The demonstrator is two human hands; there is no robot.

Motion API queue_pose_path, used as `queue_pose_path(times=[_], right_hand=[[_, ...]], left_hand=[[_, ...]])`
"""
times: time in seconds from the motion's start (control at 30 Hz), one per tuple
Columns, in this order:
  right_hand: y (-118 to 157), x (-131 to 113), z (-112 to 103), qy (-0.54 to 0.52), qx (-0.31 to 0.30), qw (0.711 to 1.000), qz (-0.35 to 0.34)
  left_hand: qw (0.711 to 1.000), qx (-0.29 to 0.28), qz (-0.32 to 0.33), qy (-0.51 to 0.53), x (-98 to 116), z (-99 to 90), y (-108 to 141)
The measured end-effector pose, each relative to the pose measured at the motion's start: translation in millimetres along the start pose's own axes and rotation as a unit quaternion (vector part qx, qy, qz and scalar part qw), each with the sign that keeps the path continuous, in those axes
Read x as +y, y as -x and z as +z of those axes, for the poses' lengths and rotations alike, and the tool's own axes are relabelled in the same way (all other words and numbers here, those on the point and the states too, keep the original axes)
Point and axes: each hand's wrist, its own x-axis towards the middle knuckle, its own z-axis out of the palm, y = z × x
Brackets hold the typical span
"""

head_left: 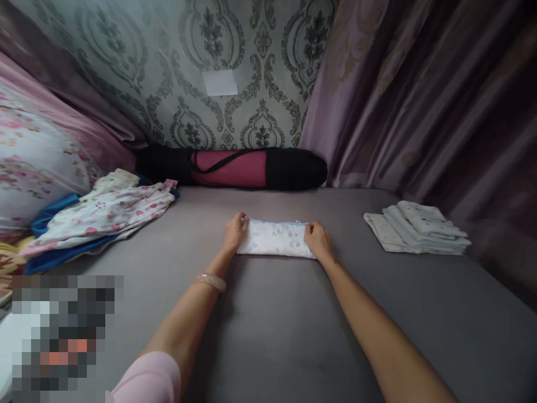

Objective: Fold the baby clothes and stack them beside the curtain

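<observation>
- Now left hand (236, 232) and right hand (319, 242) are pinching a folded printed cloth (274, 239) at its ends, before the black-and-maroon bag (230, 169).
- Front-right of the bag, a folded stack (423, 228) is looking done.
- Front-left, rumpled clothes (113, 208) are lying unfolded.

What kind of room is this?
Probably a bedroom, or a curtained sleeping corner. You can see a wide grey surface like a sheeted bed, long purple curtains and patterned wallpaper.

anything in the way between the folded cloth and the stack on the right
Only the right hand itself, at the right end of the cloth; past it, no other object shows before the stack.
</observation>
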Motion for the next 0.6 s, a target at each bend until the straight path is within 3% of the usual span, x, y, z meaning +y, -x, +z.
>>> queue_pose_path(times=[0.2, 0.33, 0.4, 0.5, 0.6], right_hand=[[-6.6, 1.6, -6.1, -0.015, -0.015, 1.0, 0.007], [-5.1, 24.3, -21.3, -0.141, -0.1, 0.984, 0.036], [5.1, 38.2, -28.7, -0.162, -0.133, 0.977, 0.037], [26.0, 51.9, -35.5, -0.146, -0.14, 0.979, -0.023], [40.6, 54.5, -35.2, -0.159, -0.157, 0.973, -0.064]], left_hand=[[0.999, -0.011, -0.038, -0.024, 7.3, -6.4, -3.5], [0.995, 0.017, -0.089, -0.038, 0.9, -31.5, 9.8], [0.993, -0.016, -0.105, -0.042, -5.1, -49.1, 25.2], [0.988, -0.111, -0.11, 0.001, -9.7, -71.3, 52.0], [0.976, -0.179, -0.093, 0.082, -6.3, -79.4, 71.4]])
